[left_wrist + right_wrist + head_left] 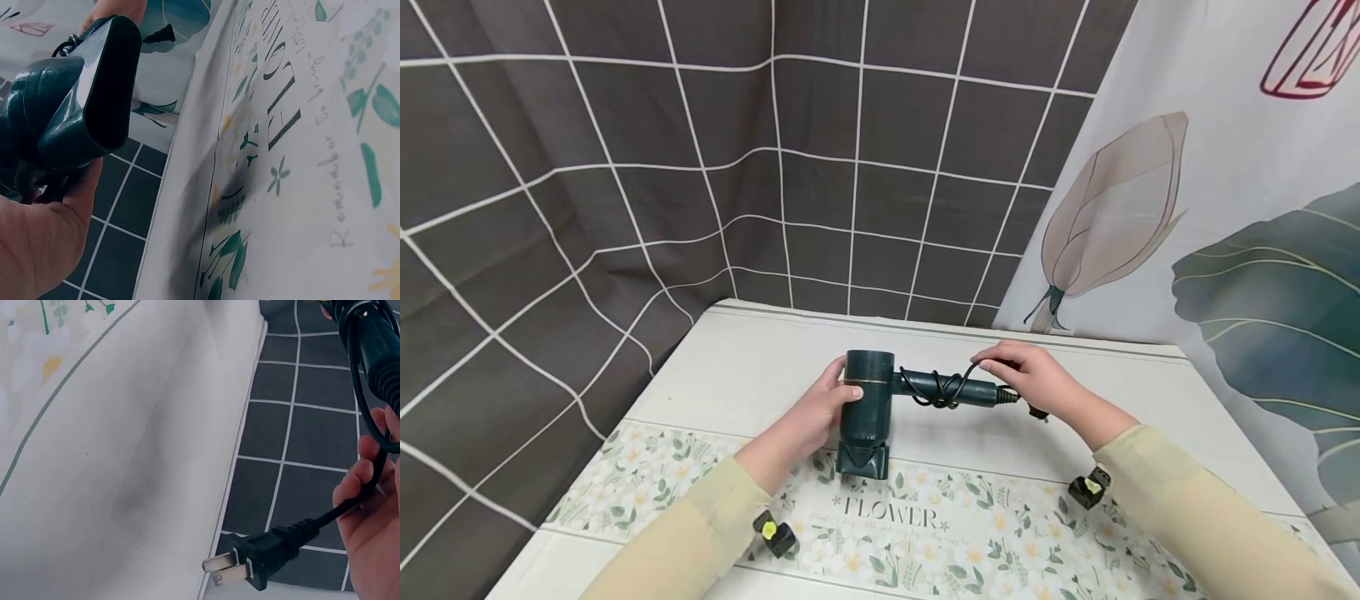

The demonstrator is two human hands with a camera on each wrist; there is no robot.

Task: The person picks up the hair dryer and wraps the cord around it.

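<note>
A dark green hair dryer is held above the table, its barrel upright in the head view and its handle pointing right. My left hand grips the barrel from the left, with the thumb across its front. The flat nozzle faces the left wrist camera. Black cord loops around the handle. My right hand holds the cord beyond the handle's end, fingers curled around it. From that hand the two-pin plug hangs free, prongs outward.
Beneath the hands lies a table with a white cloth, printed with a floral band. A dark curtain with white grid lines stands behind and to the left. At right hangs a white curtain with leaf prints.
</note>
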